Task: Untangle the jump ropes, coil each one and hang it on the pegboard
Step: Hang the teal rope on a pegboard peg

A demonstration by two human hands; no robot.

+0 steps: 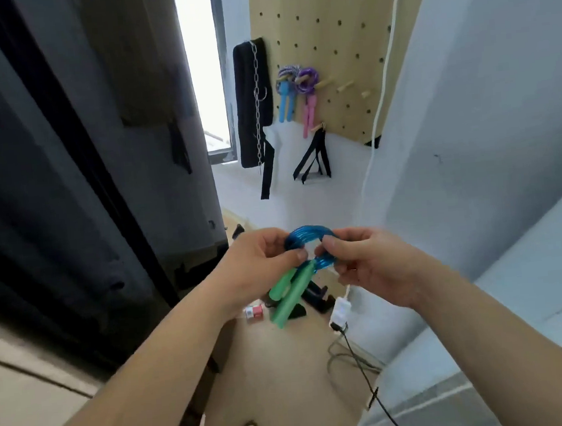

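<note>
Blue rope [309, 241], green handles [290, 293]: coiled, held in front of you, well apart from the pegboard [324, 22]. Your left hand [260, 262] and right hand [369, 263] both pinch the coil, fingers clamped on it. Already hung: blue-handled rope [284, 100], pink-handled rope [309, 108]. Outstanding, as it appears: hang this one on a free peg [345, 86].

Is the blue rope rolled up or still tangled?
Rolled up: the blue rope forms a tidy ring of loops held between the left hand and right hand.
</note>
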